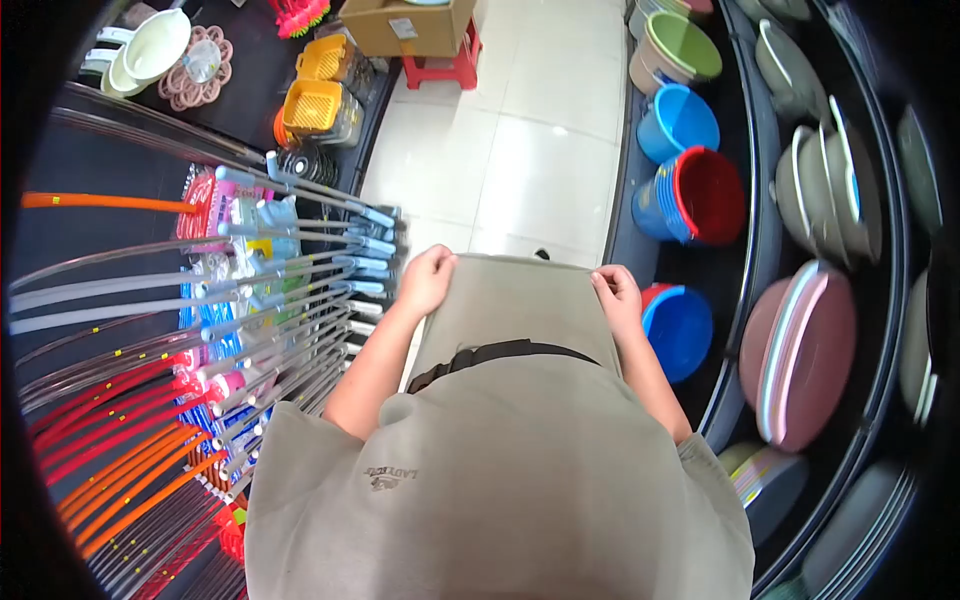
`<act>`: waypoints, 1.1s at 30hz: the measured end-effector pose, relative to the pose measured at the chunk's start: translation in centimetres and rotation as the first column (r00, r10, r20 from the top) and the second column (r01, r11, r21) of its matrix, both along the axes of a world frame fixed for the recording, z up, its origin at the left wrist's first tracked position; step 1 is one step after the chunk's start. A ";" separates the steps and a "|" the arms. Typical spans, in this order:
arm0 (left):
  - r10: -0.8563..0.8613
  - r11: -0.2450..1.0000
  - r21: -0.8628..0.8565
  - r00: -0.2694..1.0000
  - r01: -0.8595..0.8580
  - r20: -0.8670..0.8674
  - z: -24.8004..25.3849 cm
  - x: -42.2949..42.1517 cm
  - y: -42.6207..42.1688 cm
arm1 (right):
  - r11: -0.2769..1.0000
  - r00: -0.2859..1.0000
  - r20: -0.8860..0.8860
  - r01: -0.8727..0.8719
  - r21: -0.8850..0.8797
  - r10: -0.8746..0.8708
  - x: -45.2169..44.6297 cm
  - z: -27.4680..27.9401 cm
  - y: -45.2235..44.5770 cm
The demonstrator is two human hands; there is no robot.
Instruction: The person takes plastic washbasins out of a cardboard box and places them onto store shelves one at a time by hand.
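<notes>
My left hand (pixel 428 280) is closed in a pinch on one corner of the grey-beige shirt hem (pixel 520 265). My right hand (pixel 618 296) pinches the opposite corner, so the cloth is stretched out flat between the two. A black strap (pixel 510 350) crosses the shirt at the waist. Just beyond my left hand are the pale blue ends of several long poles (pixel 375 245). A blue basin (pixel 678 335) sits on the shelf beside my right wrist.
A white tiled aisle (pixel 530 130) runs ahead between shelves. On the left are orange poles (pixel 130 480) and yellow baskets (pixel 312 105); on the right, stacked red and blue buckets (pixel 705 195) and pink basins (pixel 815 360). A cardboard box (pixel 420 28) rests on a red stool (pixel 445 70).
</notes>
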State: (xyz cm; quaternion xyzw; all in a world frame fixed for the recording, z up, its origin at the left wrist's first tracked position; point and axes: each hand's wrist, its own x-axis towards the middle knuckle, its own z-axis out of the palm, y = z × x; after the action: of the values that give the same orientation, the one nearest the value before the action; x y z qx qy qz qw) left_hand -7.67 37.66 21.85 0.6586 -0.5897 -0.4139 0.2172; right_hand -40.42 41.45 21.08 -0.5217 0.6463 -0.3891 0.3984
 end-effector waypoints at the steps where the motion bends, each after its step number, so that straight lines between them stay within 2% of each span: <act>1: 0.044 0.999 0.017 0.998 -0.044 0.044 0.6 -0.3 -2.2 | 1.000 1.000 -0.002 -0.016 -0.020 0.016 -0.6 -0.2 -2.2; 3: 0.073 0.972 -0.233 0.988 -0.040 0.136 -1.2 -1.6 -4.3 | 0.973 0.971 -0.068 -0.229 0.035 0.231 -1.5 -2.3 -5.4; 4: 0.008 0.997 -0.083 0.995 0.000 0.098 -1.3 -2.5 -5.1 | 0.903 0.907 0.040 -0.421 0.085 0.419 -1.9 -2.9 -7.3; 5: -0.151 0.988 -0.021 0.988 0.151 0.011 -3.0 -2.7 -6.0 | 0.900 0.915 0.167 -0.395 0.183 0.367 -1.7 -2.2 -9.5; 7: -0.296 0.909 0.283 0.951 0.308 -0.083 0.6 -4.3 -9.0 | 0.923 0.912 -0.145 -0.377 0.075 0.384 -2.6 0.5 -15.2; 8: -0.273 0.912 0.292 0.958 0.287 -0.087 0.4 -4.2 -10.2 | 0.947 0.942 -0.102 -0.315 0.061 0.320 -2.9 0.7 -17.5; 9: -0.064 0.981 0.181 0.998 0.065 -0.013 0.0 -4.0 -11.6 | 0.967 0.965 -0.061 -0.251 0.052 0.254 -3.2 0.9 -19.7; 10: 0.156 0.986 0.050 0.987 -0.158 0.038 -0.4 -3.9 -12.8 | 0.957 0.947 -0.139 -0.287 0.032 0.289 -3.4 0.6 -20.8; 11: 0.180 0.982 0.050 0.983 -0.181 0.035 -0.8 -3.8 -13.7 | 0.929 0.934 -0.095 -0.326 0.176 0.345 -2.9 0.8 -21.5; 13: 0.054 0.998 0.030 0.997 -0.053 -0.048 -2.4 -3.8 -14.5 | 0.837 0.850 0.106 -0.527 0.148 0.516 -2.8 -4.1 -22.3; 14: -0.155 0.983 0.080 0.981 0.165 -0.118 -4.5 -3.0 -15.5 | 0.824 0.838 0.102 -0.546 0.149 0.536 -2.6 -4.2 -24.5; 15: -0.135 0.986 0.079 0.983 0.145 -0.121 -4.1 -2.7 -17.1 | 0.851 0.866 0.074 -0.499 0.161 0.494 -2.2 -4.2 -26.8; 17: 0.163 0.985 0.051 0.986 -0.162 -0.021 -2.6 -1.4 -21.2 | 0.919 0.927 0.002 -0.371 0.132 0.374 -0.9 -2.7 -31.7; 18: 0.267 0.963 0.041 0.963 -0.268 0.029 -3.0 -0.3 -23.8 | 0.924 0.925 -0.045 -0.373 0.086 0.378 -0.1 -1.7 -34.5; 19: 0.261 0.964 0.045 0.965 -0.263 0.029 -3.9 0.4 -25.7 | 0.928 0.923 -0.093 -0.371 0.041 0.373 0.8 -1.2 -36.6; 20: 0.126 0.992 -0.014 0.991 -0.125 0.039 -5.2 0.8 -27.8 | 0.930 0.925 -0.098 -0.366 0.039 0.368 1.6 -2.2 -37.7; 21: -0.007 0.997 -0.081 0.998 0.012 0.056 -6.1 1.3 -30.3 | 0.893 0.900 -0.022 -0.428 0.141 0.435 2.4 -3.7 -39.0; 22: -0.181 0.983 0.004 0.980 0.182 -0.081 -5.6 2.1 -32.9 | 0.838 0.868 0.058 -0.491 0.237 0.492 3.8 -3.6 -40.7; 23: -0.177 0.984 -0.008 0.980 0.177 -0.087 -5.0 3.3 -35.6 | 0.838 0.867 0.046 -0.493 0.232 0.497 5.0 -3.3 -42.8; 25: -0.275 0.948 0.164 0.961 0.273 -0.011 -0.1 6.4 -42.4 | 0.836 0.880 0.189 -0.473 0.277 0.435 8.2 -1.5 -47.6; 26: -0.191 0.954 0.234 0.982 0.185 0.005 1.7 7.8 -45.6 | 0.879 0.896 0.118 -0.444 0.176 0.429 9.1 -2.5 -50.1; 27: -0.189 0.955 0.235 0.982 0.182 0.007 3.1 9.0 -48.3 | 0.878 0.895 0.120 -0.446 0.175 0.431 10.7 -1.7 -52.3; 29: -0.124 0.991 0.013 0.953 0.132 -0.277 4.5 10.6 -52.1 | 0.885 0.913 0.147 -0.405 0.229 0.380 13.3 0.6 -56.0; 30: -0.114 0.992 0.022 0.952 0.126 -0.284 4.2 10.6 -52.9 | 0.874 0.896 0.115 -0.443 0.201 0.428 13.8 -0.1 -57.1; 31: -0.155 0.966 0.096 0.838 0.239 -0.523 4.0 10.0 -53.2 | 0.869 0.893 0.114 -0.449 0.208 0.434 14.1 -0.7 -57.9; 32: -0.159 0.924 0.129 0.668 0.361 -0.727 3.9 10.0 -53.9 | 0.804 0.859 0.238 -0.509 0.308 0.453 14.4 -1.2 -58.7; 33: -0.154 0.926 0.129 0.668 0.355 -0.728 4.2 10.4 -54.8 | 0.722 0.817 0.361 -0.570 0.393 0.449 14.7 -1.8 -59.7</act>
State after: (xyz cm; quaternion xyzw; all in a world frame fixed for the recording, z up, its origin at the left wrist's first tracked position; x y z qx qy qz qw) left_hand 2.73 -17.12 26.07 0.3823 -0.4882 -0.7339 0.2773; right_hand -25.76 -18.20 19.28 -0.5122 0.4993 -0.1490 0.6828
